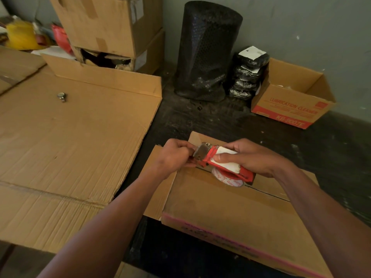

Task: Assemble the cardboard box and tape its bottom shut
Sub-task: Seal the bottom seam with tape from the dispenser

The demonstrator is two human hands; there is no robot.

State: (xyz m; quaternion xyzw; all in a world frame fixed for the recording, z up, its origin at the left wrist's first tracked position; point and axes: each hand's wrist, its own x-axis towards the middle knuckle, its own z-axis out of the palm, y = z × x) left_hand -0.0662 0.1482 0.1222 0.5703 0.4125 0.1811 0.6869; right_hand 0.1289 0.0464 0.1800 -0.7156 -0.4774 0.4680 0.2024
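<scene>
Plainly printed in red on the far-right open carton point(291, 106): "LUBRICATION CLEANER", then a code, perhaps "KB-200TE". Red lettering on the tape roll point(226, 180) too blurred to read, as is the pink print along the cardboard box point(230, 213). Sits near right on the dark floor point(200, 121), flaps closed on top, seam running far-left to near-right. Held over that seam, red tape dispenser point(220, 160), toothed blade pointing far left. Right grip point(253, 157) curled round its white-wrapped handle; left grip point(176, 155) pinching at the blade end.
</scene>
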